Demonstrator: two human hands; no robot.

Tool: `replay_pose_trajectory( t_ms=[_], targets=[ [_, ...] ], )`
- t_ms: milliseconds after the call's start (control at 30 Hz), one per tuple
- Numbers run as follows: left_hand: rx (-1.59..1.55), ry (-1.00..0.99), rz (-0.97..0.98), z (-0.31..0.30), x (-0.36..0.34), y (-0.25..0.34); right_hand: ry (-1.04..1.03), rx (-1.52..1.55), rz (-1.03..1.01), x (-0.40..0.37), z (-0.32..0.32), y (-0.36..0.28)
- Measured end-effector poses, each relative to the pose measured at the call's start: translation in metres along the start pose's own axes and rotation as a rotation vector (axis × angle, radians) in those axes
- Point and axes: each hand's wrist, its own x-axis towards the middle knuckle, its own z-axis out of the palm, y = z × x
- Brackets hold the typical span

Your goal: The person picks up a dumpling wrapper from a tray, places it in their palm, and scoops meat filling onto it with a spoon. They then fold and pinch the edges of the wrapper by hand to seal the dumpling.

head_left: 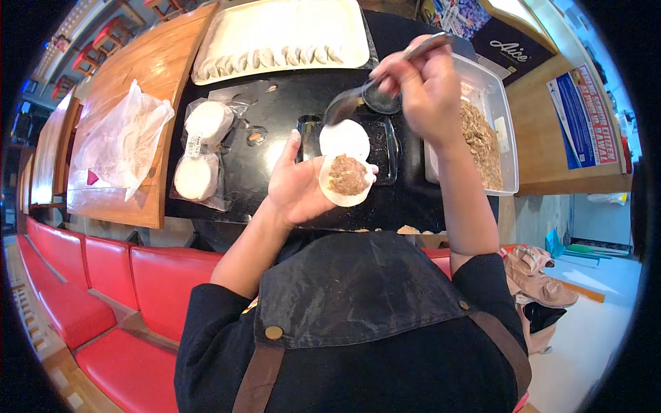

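Observation:
A round dumpling wrapper (342, 199) lies across the fingers of my left hand (292, 184), which is held palm up with the thumb apart. On the wrapper sits a mound of minced filling (348, 175). My right hand (430, 93) grips a metal spoon (343, 105) by its handle, the bowl of the spoon hanging above a white stack of wrappers (344, 140). That stack rests on a black tray (387, 162). Beside it is a small dark bowl (381, 101), partly behind the spoon and right hand.
A clear plastic tub (509, 162) of minced filling (482, 148) stands at the right. At the back, a cream tray (289, 31) bears a row of folded dumplings (268, 58). Bagged wrapper stacks (196, 177) lie left; a plastic bag (124, 138) covers part of the wooden table (148, 62).

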Motion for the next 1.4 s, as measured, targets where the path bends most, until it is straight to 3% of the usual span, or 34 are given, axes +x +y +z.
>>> replay_pose_trajectory(
  t_ms=[100, 133, 300, 400, 500, 567, 767, 900, 1067, 1400],
  targets=[
    [-0.02, 0.003, 0.065, -0.008, 0.0, -0.002, 0.163, -0.226, -0.028, 0.02, -0.016, 0.047],
    [-0.1, 0.013, 0.18, -0.011, 0.001, -0.002, 0.215, -0.361, -0.037, 0.022, -0.02, 0.061],
    [-0.2, -0.003, 0.505, -0.016, 0.001, 0.003, 0.117, -0.5, -0.004, 0.014, -0.023, 0.092],
    [-0.189, -0.037, 0.616, -0.018, 0.001, 0.006, 0.14, -0.613, -0.085, 0.012, -0.024, 0.075],
    [-0.163, -0.088, 0.711, -0.017, 0.0, 0.008, 0.251, -0.392, -0.136, -0.002, -0.022, 0.036],
    [-0.106, -0.072, 0.805, -0.013, 0.001, 0.008, 0.319, 0.034, 0.011, -0.021, -0.015, 0.012],
    [-0.265, -0.085, 0.751, -0.015, 0.003, 0.006, 0.259, 0.404, 0.141, -0.069, 0.014, -0.012],
    [-0.296, -0.058, 0.725, -0.014, 0.004, 0.004, 0.236, 0.435, 0.166, -0.076, 0.019, -0.013],
    [-0.295, -0.046, 0.803, -0.007, 0.003, 0.004, 0.23, 0.25, 0.164, -0.073, 0.011, -0.022],
    [-0.15, 0.006, 0.856, -0.002, 0.003, 0.004, 0.229, 0.346, 0.134, -0.073, 0.015, -0.023]
  ],
)
